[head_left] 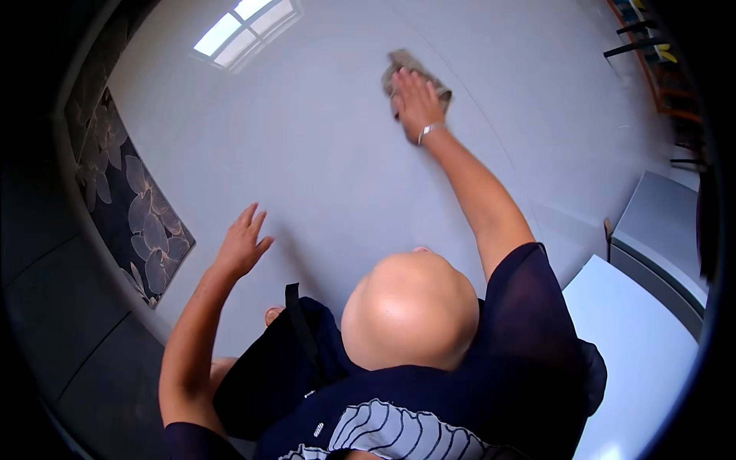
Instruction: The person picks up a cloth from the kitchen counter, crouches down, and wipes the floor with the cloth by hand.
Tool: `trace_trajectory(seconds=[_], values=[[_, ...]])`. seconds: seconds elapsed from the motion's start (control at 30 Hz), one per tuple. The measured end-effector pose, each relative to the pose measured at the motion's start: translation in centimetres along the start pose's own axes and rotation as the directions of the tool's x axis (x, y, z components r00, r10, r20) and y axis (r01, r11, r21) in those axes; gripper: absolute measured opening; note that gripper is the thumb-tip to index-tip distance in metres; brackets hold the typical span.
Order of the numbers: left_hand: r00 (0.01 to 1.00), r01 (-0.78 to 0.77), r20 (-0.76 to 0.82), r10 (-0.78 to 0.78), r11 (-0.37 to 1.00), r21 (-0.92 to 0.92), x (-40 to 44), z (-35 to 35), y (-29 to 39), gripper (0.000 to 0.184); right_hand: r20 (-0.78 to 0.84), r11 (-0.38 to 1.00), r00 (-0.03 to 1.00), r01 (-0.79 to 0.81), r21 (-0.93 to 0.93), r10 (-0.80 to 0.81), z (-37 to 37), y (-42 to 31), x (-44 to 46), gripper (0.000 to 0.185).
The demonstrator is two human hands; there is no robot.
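Observation:
A crumpled grey-brown cloth lies on the shiny pale floor, ahead and to the right. Flat on top of it is my right hand, fingers stretched out and pressing it down; a bracelet circles the wrist. The palm hides part of the cloth. My left hand holds nothing and hovers over the floor on the left, its fingers apart. One bare bent knee sticks up between my arms.
A dark mat or panel with a flower pattern borders the floor at left. A white surface and a grey box-like unit stand close on the right. Farther back at right is an orange-brown rack. The floor reflects a window.

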State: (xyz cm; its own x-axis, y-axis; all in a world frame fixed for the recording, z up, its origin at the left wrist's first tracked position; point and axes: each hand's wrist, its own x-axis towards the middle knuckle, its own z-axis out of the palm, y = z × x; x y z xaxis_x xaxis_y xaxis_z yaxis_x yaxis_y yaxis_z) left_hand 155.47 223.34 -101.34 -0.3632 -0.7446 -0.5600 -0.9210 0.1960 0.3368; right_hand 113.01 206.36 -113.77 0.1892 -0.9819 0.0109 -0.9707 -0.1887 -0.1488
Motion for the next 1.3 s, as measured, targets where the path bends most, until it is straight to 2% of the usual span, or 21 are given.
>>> trace_trajectory(seconds=[0.13, 0.17, 0.2, 0.23, 0.27, 0.33, 0.4, 0.43, 0.47, 0.57, 0.6, 0.73, 0.8, 0.87, 1.0, 1.03, 1.07, 1.1, 1.17, 1.23, 1.3], values=[[0.992, 0.010, -0.121, -0.019, 0.997, -0.076, 6.0, 3.3, 4.4, 0.079, 0.028, 0.987, 0.996, -0.083, -0.136, 0.088, 0.5, -1.5, 0.0, 0.050], [0.985, 0.043, -0.159, -0.061, 0.992, -0.118, 7.7, 3.9, 5.5, 0.089, 0.078, 0.991, 0.997, -0.008, -0.134, 0.018, -0.8, -3.9, -2.5, 0.045], [0.986, 0.020, -0.164, -0.038, 0.994, -0.111, 8.7, 3.8, 7.4, 0.089, -0.049, 0.980, 0.988, 0.141, -0.144, -0.149, 0.2, -5.8, -6.4, 0.043], [0.989, 0.097, -0.115, -0.097, 0.995, -0.011, 9.2, 3.8, 9.5, 0.096, 0.148, 0.951, 0.948, 0.297, -0.092, -0.282, -1.2, -7.7, -9.9, 0.047], [0.984, 0.169, -0.071, -0.163, 0.981, 0.093, 9.5, 4.0, 10.9, 0.103, 0.035, 0.932, 0.932, 0.361, -0.021, -0.360, 0.6, -8.9, -14.6, 0.052], [0.990, 0.138, -0.023, -0.137, 0.987, 0.082, 10.4, 5.5, 11.4, 0.116, 0.040, 0.837, 0.900, 0.385, 0.389, -0.433, 0.8, -8.9, -21.2, 0.057], [0.978, 0.210, -0.023, -0.209, 0.977, 0.048, 10.4, 6.2, 12.3, 0.120, -0.064, 0.897, 0.911, 0.413, 0.160, -0.408, 2.6, -5.9, -21.4, 0.054], [0.981, 0.188, -0.057, -0.184, 0.979, 0.081, 10.5, 7.0, 11.8, 0.125, 0.280, 0.958, 0.916, 0.271, 0.097, -0.287, -2.0, -4.3, -17.9, 0.051], [0.983, 0.179, -0.043, -0.176, 0.980, 0.088, 10.3, 7.0, 11.8, 0.125, 0.067, 0.985, 0.983, 0.170, 0.032, -0.172, -0.1, -1.8, -17.0, 0.049], [0.986, 0.168, -0.026, -0.166, 0.977, 0.130, 10.8, 6.6, 12.0, 0.128, -0.019, 0.983, 0.996, -0.094, -0.155, 0.093, -0.5, 6.8, -10.1, 0.054], [0.987, 0.160, -0.035, -0.157, 0.978, 0.134, 10.9, 6.3, 12.1, 0.128, -0.093, 0.980, 0.976, -0.198, 0.018, 0.199, -0.5, 9.1, -8.0, 0.054], [0.987, 0.162, 0.007, -0.163, 0.983, 0.084, 10.9, 6.3, 12.3, 0.130, -0.030, 0.952, 0.975, -0.223, -0.207, 0.222, -0.7, 7.7, -9.1, 0.055], [0.979, 0.200, 0.020, -0.202, 0.976, 0.085, 10.9, 6.4, 12.5, 0.132, 0.197, 0.984, 0.973, -0.088, -0.157, 0.118, -2.7, 3.3, -14.1, 0.056], [0.984, 0.176, 0.008, -0.177, 0.980, 0.092, 11.0, 6.7, 12.5, 0.133, 0.109, 0.993, 0.987, 0.120, -0.020, -0.117, -0.8, 0.6, -21.4, 0.060], [0.975, 0.219, 0.020, -0.223, 0.969, 0.113, 11.0, 6.6, 13.3, 0.129, 0.206, 0.985, 0.969, 0.113, 0.127, -0.137, -0.7, 2.1, -24.0, 0.056], [0.974, 0.218, 0.025, -0.224, 0.966, 0.140, 10.9, 6.5, 13.2, 0.132, 0.217, 0.991, 0.971, 0.120, -0.064, -0.103, -0.3, 3.5, -22.5, 0.056], [0.974, 0.218, 0.028, -0.225, 0.964, 0.150, 10.8, 6.4, 13.1, 0.132, 0.144, 0.997, 0.989, -0.004, -0.081, 0.016, -0.4, 5.3, -20.3, 0.055], [0.975, 0.212, 0.033, -0.218, 0.968, 0.135, 10.8, 6.3, 13.0, 0.131, 0.050, 0.945, 0.991, -0.107, -0.308, 0.128, -0.7, 7.6, -17.4, 0.055], [0.978, 0.203, 0.023, -0.208, 0.970, 0.132, 11.2, 6.1, 12.6, 0.130, -0.128, 0.939, 0.947, -0.311, -0.146, 0.294, -0.1, 13.9, -12.8, 0.054], [0.989, 0.144, 0.002, -0.147, 0.971, 0.189, 11.1, 6.6, 12.0, 0.125, -0.057, 0.902, 0.900, -0.431, 0.020, 0.432, -2.1, 17.6, -9.7, 0.055], [0.989, 0.144, 0.004, -0.148, 0.967, 0.209, 10.9, 6.4, 11.6, 0.125, -0.067, 0.907, 0.906, -0.421, -0.017, 0.419, -2.0, 16.3, -10.8, 0.055]])
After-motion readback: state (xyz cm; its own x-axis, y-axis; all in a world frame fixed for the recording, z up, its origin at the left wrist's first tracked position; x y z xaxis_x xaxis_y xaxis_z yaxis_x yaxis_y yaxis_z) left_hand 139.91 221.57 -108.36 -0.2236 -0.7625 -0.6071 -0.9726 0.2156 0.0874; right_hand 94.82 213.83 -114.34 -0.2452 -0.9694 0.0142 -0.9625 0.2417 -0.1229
